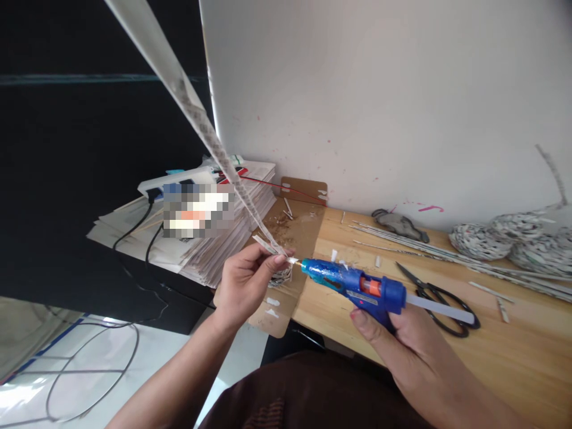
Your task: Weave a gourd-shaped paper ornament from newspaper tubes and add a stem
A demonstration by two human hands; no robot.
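Pinching the paper strip, the left hand could get burned if the glue gun, clamped in the right hand beside it, slips.

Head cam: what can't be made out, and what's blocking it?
All head view:
Paper strip: upper end cut off by the top edge; print blurred.
Right hand: most fingers hidden by the glue gun.
Woven piece: partly hidden by the left hand.
Paper stack: top partly masked by pixelation.
Rightmost woven bundle: cut off by the right edge.
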